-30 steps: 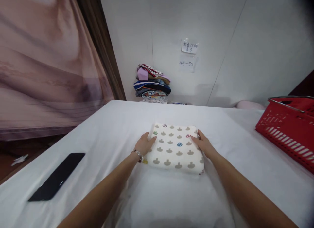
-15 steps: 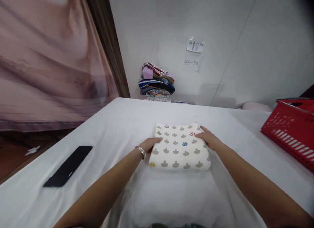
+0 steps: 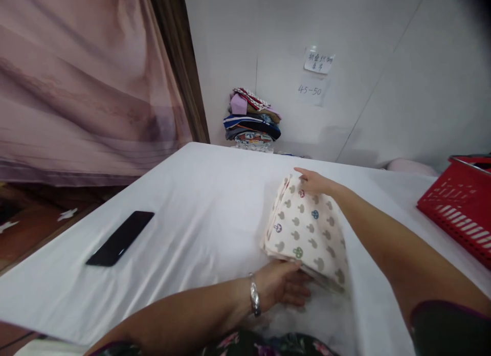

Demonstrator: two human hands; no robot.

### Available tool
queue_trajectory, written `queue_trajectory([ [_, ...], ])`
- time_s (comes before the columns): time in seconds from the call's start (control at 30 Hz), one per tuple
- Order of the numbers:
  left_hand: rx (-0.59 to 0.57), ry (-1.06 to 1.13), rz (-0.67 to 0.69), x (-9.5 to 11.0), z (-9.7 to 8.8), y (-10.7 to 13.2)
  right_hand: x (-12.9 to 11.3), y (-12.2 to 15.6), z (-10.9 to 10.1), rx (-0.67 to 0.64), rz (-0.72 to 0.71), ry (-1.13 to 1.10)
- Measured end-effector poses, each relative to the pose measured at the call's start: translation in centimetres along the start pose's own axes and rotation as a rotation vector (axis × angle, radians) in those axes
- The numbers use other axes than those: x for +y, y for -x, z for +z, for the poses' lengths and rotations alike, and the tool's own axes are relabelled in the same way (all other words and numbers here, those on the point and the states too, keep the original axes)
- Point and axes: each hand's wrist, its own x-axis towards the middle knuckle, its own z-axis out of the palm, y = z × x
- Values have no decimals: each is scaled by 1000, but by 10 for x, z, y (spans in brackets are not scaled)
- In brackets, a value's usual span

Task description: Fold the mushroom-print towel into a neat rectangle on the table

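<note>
One cloth (image 3: 307, 223) turned — two hands (image 3: 282, 284) (image 3: 318, 183).

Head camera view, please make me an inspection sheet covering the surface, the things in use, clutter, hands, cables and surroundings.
Surface: white cover, wrinkled toward the near left.
Things in use: folded cloth with mushroom print, turned at an angle; whether it is fully off the surface cannot be told.
Clutter: black phone-like slab lying at left; red basket at right.
Hands: left hand at the cloth's near edge, fingers spread; right hand holding its far edge.
Cables: nothing seen.
Surroundings: pink curtain at left; fabric stack beyond the far edge; handwritten notes on the wall.
</note>
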Motion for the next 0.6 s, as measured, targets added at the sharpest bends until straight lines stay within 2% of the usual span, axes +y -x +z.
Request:
queue_trajectory([
  [0.1,-71,-105,-84,-6,2,1,8,0,25,69,-61,113],
  [0.2,-136,-260,-48,7,-14,14,22,19,46,153,-80,180],
  [0.23,-117,-312,-12,15,-21,19,26,28,51,183,-101,222],
  [0.3,18,-429,118,31,-36,23,33,48,59,240,-154,324],
  [0.37,221,-545,298,46,-49,21,39,66,68,252,-190,405],
  [0.47,466,-654,483,63,-63,6,45,85,81,145,-186,469],
  [0.53,525,-694,501,69,-68,-6,45,90,85,105,-175,454],
  [0.6,537,-723,496,74,-70,-17,39,92,86,159,-172,372],
])
